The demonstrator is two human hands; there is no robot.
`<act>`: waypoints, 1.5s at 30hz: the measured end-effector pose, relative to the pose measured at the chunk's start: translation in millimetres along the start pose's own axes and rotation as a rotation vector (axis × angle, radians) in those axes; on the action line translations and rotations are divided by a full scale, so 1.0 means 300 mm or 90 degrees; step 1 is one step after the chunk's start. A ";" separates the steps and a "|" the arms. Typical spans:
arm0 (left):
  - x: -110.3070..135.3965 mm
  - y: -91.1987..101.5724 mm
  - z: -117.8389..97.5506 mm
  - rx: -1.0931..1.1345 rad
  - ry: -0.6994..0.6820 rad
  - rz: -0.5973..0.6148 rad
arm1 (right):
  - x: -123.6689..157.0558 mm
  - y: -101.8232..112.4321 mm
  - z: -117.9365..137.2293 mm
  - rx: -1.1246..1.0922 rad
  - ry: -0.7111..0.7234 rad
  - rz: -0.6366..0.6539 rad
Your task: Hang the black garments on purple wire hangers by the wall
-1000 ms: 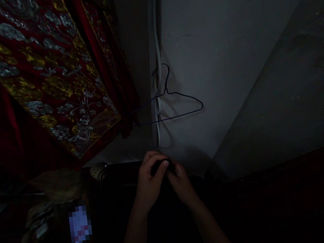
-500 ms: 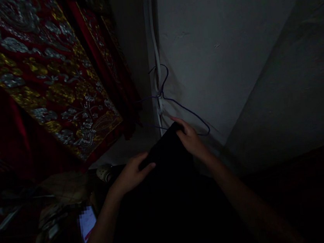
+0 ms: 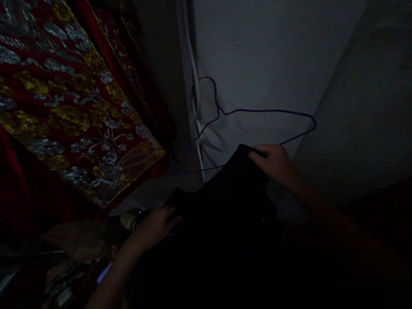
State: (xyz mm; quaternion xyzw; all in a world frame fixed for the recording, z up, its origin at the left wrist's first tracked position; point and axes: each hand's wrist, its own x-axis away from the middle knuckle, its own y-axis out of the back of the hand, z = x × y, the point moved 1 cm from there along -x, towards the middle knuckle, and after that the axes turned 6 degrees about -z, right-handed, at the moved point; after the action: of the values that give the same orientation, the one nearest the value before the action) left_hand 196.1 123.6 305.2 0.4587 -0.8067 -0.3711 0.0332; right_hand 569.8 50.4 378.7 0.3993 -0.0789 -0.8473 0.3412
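Note:
A black garment [image 3: 220, 212] is stretched between my two hands, its kind lost in the dark. My left hand [image 3: 157, 228] grips its left upper edge, thumb on top. Higher up, my right hand [image 3: 276, 164] pinches the right end of the edge. Behind the cloth, a thin purple-blue wire hanger [image 3: 271, 111] hangs by its hook near a white cable [image 3: 191, 52] on the wall. The right hand is close to the hanger's lower right bar. Part of that bar is hidden behind the garment, and I cannot tell whether they touch.
Red cloth [image 3: 105, 121] with gold and silver embroidery hangs at the upper left. A pale perforated object [image 3: 128, 219] sits behind my left hand. Near my left forearm a small lit screen [image 3: 104, 273] shows among dim clutter. A grey wall [image 3: 252, 35] rises at the back.
My hands have moved apart, the right one rightward and the left one leftward and slightly down, spreading the garment's edge. The hanger has swung to the right and shows wider.

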 end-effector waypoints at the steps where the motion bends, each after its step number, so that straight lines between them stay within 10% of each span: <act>1: -0.023 0.028 -0.015 -0.029 -0.010 -0.031 | -0.010 0.017 0.005 0.015 0.005 -0.006; 12: -0.278 0.165 -0.210 -0.212 -0.133 -0.152 | 0.058 -0.010 0.058 -0.033 -0.023 -0.020; 20: -0.265 0.171 -0.046 -0.092 0.093 0.228 | 0.062 0.006 0.052 -0.004 -0.010 -0.005; 33: -0.340 0.190 -0.330 -0.119 -0.273 -0.172 | 0.149 -0.041 0.113 -0.096 -0.026 0.177; 40: -0.390 0.237 -0.262 -0.196 -0.288 -0.171 | 0.082 0.197 0.078 0.033 0.041 -0.201; 45: -0.378 0.257 -0.268 -0.205 -0.288 -0.261 | -0.051 0.238 0.016 -0.106 -0.102 0.073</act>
State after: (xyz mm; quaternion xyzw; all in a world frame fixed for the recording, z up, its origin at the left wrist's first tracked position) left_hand 238.3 188.1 444.4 0.5064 -0.6157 -0.5847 -0.1499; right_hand 610.0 5.8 420.4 0.2951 -0.0577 -0.8594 0.4135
